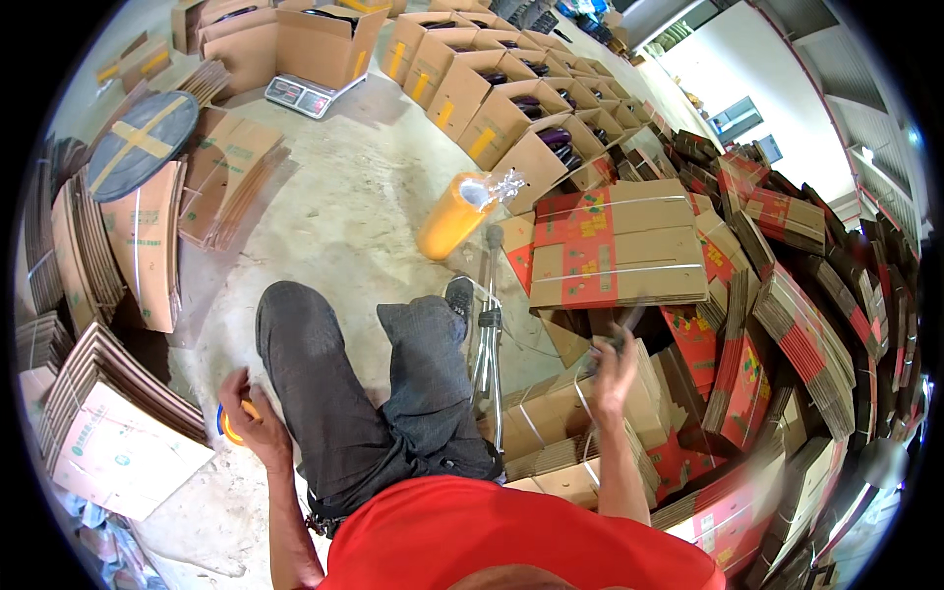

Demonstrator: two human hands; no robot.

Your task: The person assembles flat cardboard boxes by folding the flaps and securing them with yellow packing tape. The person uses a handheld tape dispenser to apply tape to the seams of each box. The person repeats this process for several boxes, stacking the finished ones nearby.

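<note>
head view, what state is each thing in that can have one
left hand, fingers curled at the ring, grip unclear
orange-and-blue ring, partly covered by that hand
right hand, blurred, grip unclear
red-and-brown flat cartons, folded flat, strapped
boxes, open, dark purple vegetables inside
scale, open carton on it
yellow cylinder, seemingly upright
</note>
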